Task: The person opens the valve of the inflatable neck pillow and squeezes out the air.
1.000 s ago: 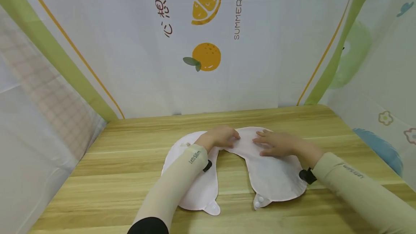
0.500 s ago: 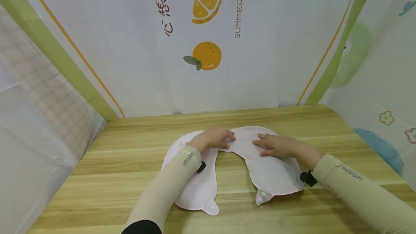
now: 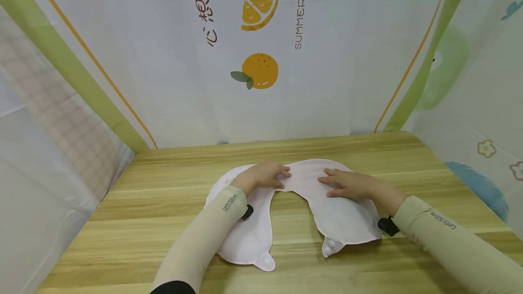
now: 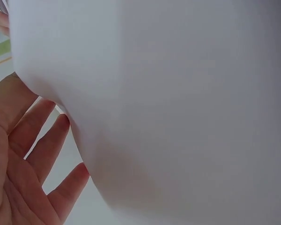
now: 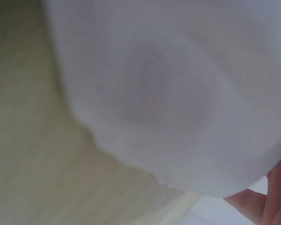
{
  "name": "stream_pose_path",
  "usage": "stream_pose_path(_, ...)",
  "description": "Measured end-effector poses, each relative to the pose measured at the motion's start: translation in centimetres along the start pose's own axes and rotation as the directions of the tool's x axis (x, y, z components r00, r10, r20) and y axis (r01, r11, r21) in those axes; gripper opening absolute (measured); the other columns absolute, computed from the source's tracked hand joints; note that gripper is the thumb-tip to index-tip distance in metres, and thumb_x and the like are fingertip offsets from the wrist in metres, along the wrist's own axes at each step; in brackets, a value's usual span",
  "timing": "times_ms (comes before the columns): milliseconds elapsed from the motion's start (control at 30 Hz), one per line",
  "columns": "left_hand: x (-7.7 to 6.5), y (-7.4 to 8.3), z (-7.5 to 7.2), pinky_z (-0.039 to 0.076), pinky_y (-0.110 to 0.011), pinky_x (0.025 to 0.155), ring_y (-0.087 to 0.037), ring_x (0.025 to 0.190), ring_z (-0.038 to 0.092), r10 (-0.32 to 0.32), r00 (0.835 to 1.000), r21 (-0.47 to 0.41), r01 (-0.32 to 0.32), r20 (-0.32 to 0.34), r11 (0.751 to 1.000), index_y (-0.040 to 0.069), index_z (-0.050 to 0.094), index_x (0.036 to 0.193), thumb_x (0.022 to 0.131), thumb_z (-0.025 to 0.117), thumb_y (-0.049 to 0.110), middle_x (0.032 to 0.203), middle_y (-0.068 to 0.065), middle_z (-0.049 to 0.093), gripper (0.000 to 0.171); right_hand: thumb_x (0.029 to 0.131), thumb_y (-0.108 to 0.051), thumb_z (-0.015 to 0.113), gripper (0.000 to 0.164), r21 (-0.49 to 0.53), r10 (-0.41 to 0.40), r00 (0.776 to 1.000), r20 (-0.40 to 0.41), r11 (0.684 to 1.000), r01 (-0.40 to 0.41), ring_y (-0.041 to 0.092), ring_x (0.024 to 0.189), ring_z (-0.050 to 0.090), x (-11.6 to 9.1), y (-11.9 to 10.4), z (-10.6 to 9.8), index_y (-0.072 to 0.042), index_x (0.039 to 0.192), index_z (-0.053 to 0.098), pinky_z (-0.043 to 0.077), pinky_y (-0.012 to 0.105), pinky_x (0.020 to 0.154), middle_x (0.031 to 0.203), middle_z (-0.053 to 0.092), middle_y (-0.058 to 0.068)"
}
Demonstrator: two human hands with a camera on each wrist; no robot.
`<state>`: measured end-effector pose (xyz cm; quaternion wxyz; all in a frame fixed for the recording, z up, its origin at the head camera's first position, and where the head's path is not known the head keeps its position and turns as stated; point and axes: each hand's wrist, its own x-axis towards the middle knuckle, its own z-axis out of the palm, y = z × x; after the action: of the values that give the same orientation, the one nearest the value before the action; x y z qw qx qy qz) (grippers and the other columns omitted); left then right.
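A pale pink U-shaped neck pillow [image 3: 249,235] lies on the table, its curve away from me and its two ends toward me. Snap tabs stick out at both ends, one snap tab [image 3: 266,262] on the left and another tab [image 3: 329,247] with two white snaps on the right. My left hand [image 3: 264,177] rests on the left part of the curve; in the left wrist view its spread fingers [image 4: 49,145] touch the fabric. On the right part lies my right hand [image 3: 347,184], fingers spread. The right wrist view shows mostly blurred pillow, with only some fingers [image 5: 277,192] at the edge.
The wood-grain table [image 3: 135,230] runs back to a white curtain [image 3: 184,103] printed with oranges. More printed cloth [image 3: 461,144] hangs at the right side, and checked cloth [image 3: 61,117] at the left. Each wrist carries a small black camera [image 3: 387,226] beside a beige sleeve.
My left hand has slid left along the curve of the pillow. The pillow's right end has shifted slightly away from me, while my right hand has stayed almost in place.
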<state>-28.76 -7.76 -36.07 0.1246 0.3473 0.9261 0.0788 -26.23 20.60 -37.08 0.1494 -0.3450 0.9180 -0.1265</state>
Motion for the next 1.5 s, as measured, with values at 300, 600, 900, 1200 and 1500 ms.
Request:
stream_pose_path(300, -0.7, -0.4, -0.1, 0.028, -0.031, 0.111, -0.018, 0.134, 0.035, -0.038, 0.999, -0.041, 0.039, 0.011, 0.998, 0.015, 0.055, 0.129, 0.085, 0.067, 0.025, 0.142, 0.005, 0.043, 0.047, 0.091, -0.041, 0.053, 0.057, 0.003, 0.011, 1.000, -0.004, 1.000, -0.011, 0.045, 0.136, 0.021, 0.0, 0.1, 0.1, -0.014, 0.140, 0.041, 0.023, 0.060, 0.106, 0.149, 0.024, 0.023)
stream_pose_path(600, -1.1, -1.1, 0.4, 0.037, -0.030, 0.102, -0.020, 0.129, 0.043, -0.016, 1.000, -0.043, 0.017, 0.008, 0.999, 0.015, 0.056, 0.127, 0.083, 0.068, 0.026, 0.141, 0.002, 0.044, 0.047, 0.091, -0.041, 0.054, 0.058, 0.012, -0.009, 1.000, -0.014, 1.000, 0.009, 0.047, 0.135, 0.021, -0.2, -0.2, 0.2, -0.011, 0.140, 0.042, 0.024, 0.061, 0.105, 0.148, 0.024, 0.026)
stream_pose_path(900, -2.0, -1.4, 0.4, 0.033, -0.033, 0.108, -0.020, 0.130, 0.042, -0.034, 0.999, -0.057, 0.035, 0.015, 0.998, 0.015, 0.056, 0.128, 0.085, 0.067, 0.026, 0.142, 0.003, 0.043, 0.046, 0.091, -0.039, 0.054, 0.058, 0.035, -0.017, 1.000, -0.023, 0.999, 0.018, 0.047, 0.135, 0.020, -0.4, -0.3, 0.2, -0.010, 0.139, 0.042, 0.023, 0.061, 0.105, 0.148, 0.024, 0.026)
stream_pose_path(1200, -2.6, -1.3, 0.3, 0.031, -0.035, 0.110, -0.020, 0.133, 0.038, -0.048, 0.999, -0.084, 0.048, 0.007, 0.995, 0.015, 0.055, 0.130, 0.085, 0.066, 0.025, 0.143, 0.003, 0.043, 0.047, 0.091, -0.040, 0.055, 0.058, 0.037, -0.007, 1.000, -0.022, 0.999, 0.008, 0.047, 0.136, 0.019, -0.3, -0.1, 0.2, -0.013, 0.141, 0.040, 0.022, 0.061, 0.107, 0.149, 0.023, 0.024)
stream_pose_path(1500, -3.0, -1.4, 0.0, 0.030, -0.035, 0.110, -0.019, 0.133, 0.037, -0.060, 0.998, -0.057, 0.060, 0.007, 0.997, 0.017, 0.053, 0.130, 0.085, 0.067, 0.028, 0.143, 0.004, 0.042, 0.049, 0.091, -0.041, 0.053, 0.059, 0.014, 0.006, 1.000, -0.003, 1.000, -0.006, 0.045, 0.137, 0.017, -0.3, 0.0, 0.1, -0.014, 0.142, 0.038, 0.021, 0.060, 0.107, 0.150, 0.021, 0.023)
